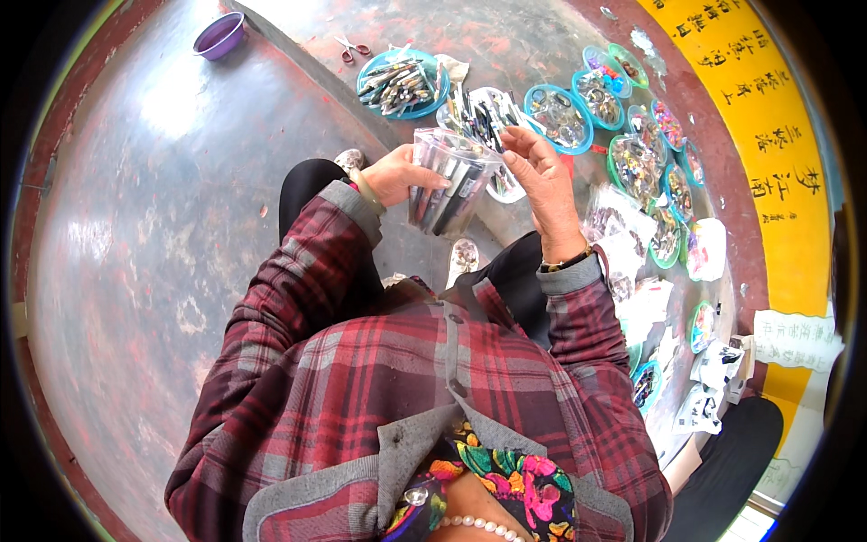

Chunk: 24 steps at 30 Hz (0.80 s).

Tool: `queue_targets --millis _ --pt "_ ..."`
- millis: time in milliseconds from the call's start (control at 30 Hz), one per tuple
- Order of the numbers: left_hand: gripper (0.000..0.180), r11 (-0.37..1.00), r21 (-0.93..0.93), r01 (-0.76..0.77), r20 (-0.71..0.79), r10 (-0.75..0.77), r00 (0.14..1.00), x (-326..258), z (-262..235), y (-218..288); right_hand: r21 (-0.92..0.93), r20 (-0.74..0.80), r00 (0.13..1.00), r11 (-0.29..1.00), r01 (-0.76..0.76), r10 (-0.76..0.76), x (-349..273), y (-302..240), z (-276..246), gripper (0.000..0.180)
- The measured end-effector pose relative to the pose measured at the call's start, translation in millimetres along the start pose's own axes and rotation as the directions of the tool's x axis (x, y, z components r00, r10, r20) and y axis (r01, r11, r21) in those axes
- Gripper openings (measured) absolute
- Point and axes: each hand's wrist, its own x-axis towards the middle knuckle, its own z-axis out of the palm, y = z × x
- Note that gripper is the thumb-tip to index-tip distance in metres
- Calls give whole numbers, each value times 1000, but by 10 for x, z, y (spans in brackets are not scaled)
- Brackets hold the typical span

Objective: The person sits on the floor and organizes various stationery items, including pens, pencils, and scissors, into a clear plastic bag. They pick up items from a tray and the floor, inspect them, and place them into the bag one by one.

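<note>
A clear plastic zip bag (423,210) with several dark and clear pens inside hangs upright in front of me. My left hand (395,176) grips its left side, with the thumb across the front. My right hand (549,190) is raised at the bag's upper right corner, its fingers bent and apart; whether a fingertip touches the bag I cannot tell. Just beyond the bag, more pens (490,110) lie in a pale container that the bag and my right hand partly cover. Farther off, a blue basin (443,88) is heaped with pens.
Red-handled scissors (352,51) lie on the floor beside the blue basin. A purple basin (219,36) stands at the far left. Along the right, several colored baskets, among them a blue-rimmed one (590,135), hold small items. White plastic bags (705,250) lie near them.
</note>
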Motion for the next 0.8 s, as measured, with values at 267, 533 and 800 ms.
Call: queue_targets --millis 267,533,800 --pt "46 994 -77 -78 81 84 993 -20 73 52 412 50 992 902 -126 115 -152 124 237 32" --pt "48 988 -98 -122 70 129 989 -20 101 70 226 -249 963 961 157 -99 -189 97 384 17" --pt "58 983 -84 -165 -25 163 986 -66 95 42 275 -300 943 934 229 -143 -268 -132 501 9"
